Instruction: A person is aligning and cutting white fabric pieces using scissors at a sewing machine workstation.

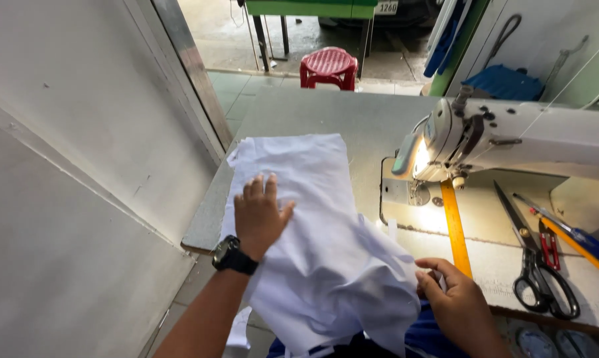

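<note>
A white cloth [319, 232] lies on the grey counter [352, 119] and hangs off the near edge, down toward the person. The left hand [260, 215] lies flat on top of the cloth with its fingers spread out, pressing down and gripping nothing. A black watch [233, 255] sits on that wrist. The right hand [455, 301] is at the near right side of the cloth and pinches its edge between the thumb and the fingers. Just to the right of the cloth stands a white sewing machine [512, 136] with its little lamp on. It fills the right part of the counter and blocks that side. A yellow ruler [455, 229] lies under the machine's head, close to the right hand. Further right are black scissors [538, 262], small red snips [549, 245] and a blue and yellow pen [578, 242], all well apart from the cloth. The far part of the counter past the cloth is bare, so there is room that way. On the left the counter ends close beside the cloth, and a white wall [67, 166] stands near that edge. Far off on the floor is a red stool [329, 66].
</note>
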